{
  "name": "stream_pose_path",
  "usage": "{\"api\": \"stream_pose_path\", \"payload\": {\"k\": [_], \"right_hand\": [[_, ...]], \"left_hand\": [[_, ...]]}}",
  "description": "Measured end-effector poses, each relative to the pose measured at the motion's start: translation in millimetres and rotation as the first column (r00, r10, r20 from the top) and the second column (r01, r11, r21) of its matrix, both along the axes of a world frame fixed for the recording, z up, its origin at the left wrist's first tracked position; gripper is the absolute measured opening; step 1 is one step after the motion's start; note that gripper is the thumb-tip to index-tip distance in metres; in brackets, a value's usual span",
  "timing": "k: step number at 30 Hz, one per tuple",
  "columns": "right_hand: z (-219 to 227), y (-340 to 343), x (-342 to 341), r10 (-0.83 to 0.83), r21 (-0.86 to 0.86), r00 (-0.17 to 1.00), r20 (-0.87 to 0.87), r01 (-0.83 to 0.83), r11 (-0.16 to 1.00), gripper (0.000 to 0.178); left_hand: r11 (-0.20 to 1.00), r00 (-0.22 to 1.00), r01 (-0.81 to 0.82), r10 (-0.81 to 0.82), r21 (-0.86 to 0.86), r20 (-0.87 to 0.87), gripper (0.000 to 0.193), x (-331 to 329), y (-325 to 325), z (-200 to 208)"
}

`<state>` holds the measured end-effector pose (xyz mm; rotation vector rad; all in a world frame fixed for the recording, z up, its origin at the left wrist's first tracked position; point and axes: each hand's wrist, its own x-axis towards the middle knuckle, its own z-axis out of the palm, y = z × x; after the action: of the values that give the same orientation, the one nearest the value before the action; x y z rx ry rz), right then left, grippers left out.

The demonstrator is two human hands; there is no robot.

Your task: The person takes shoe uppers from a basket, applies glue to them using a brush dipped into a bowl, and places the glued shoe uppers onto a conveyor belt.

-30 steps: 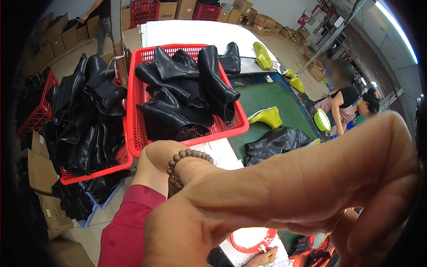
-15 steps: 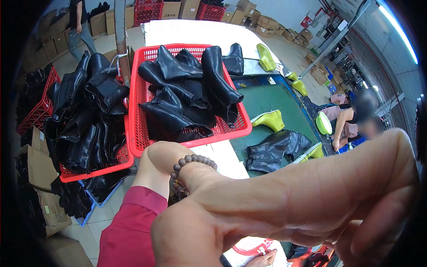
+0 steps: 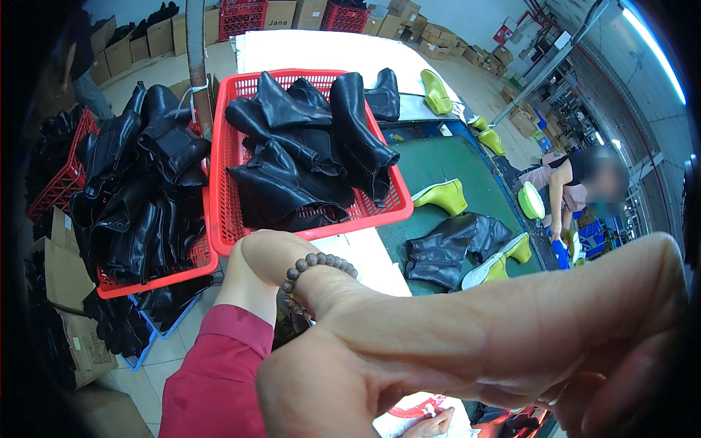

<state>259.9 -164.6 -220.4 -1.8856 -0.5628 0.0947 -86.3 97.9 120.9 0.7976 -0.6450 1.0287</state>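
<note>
My left hand (image 3: 482, 328) fills the lower right, raised very close to the camera, below a dark red sleeve and a beaded bracelet (image 3: 292, 274). Its fingers curl over at the right, blurred; anything in them is hidden. Low in the middle, partly cut off, shows a small hand (image 3: 432, 425), apparently my right, with a small white thing pinched in its fingers. A red round-rimmed thing (image 3: 409, 403) lies by it on a white surface. Beyond the left arm stands a red basket (image 3: 307, 232) of black boots (image 3: 292, 186).
Black boots (image 3: 442, 255) and yellow-green boots (image 3: 442, 197) lie on the green belt (image 3: 416, 164). A second heap of black boots (image 3: 139, 175) fills a red basket at left. A co-worker (image 3: 562, 190) bends near a light green basin (image 3: 531, 201). Cartons (image 3: 66, 270) stand at left.
My left hand has shifted slightly down and right, uncovering more of a yellow-green boot with a white sole. The co-worker's arm has moved. The person at far left has moved further left.
</note>
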Motion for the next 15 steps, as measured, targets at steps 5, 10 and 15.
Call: {"api": "stream_pose_path", "payload": {"k": [5, 10, 15], "right_hand": [[-1, 7, 3, 0.009, 0.028, 1.000, 0.006, -0.009, 1.000, 0.034], [-3, 6, 7, 0.025, 0.044, 1.000, -0.012, -0.024, 0.999, 0.034], [-7, 6, 8, 0.017, 0.064, 1.000, -0.022, -0.016, 0.998, 0.034]], "left_hand": [[0.999, 0.999, 0.045, -0.045, 0.002, 0.009, 0.027, 20, -17, -7], [0.996, 0.996, 0.084, -0.084, -0.010, -0.004, 0.025, 23, -9, -2], [0.989, 0.989, 0.146, -0.146, -0.018, -0.009, 0.024, 39, -17, -8]]}}
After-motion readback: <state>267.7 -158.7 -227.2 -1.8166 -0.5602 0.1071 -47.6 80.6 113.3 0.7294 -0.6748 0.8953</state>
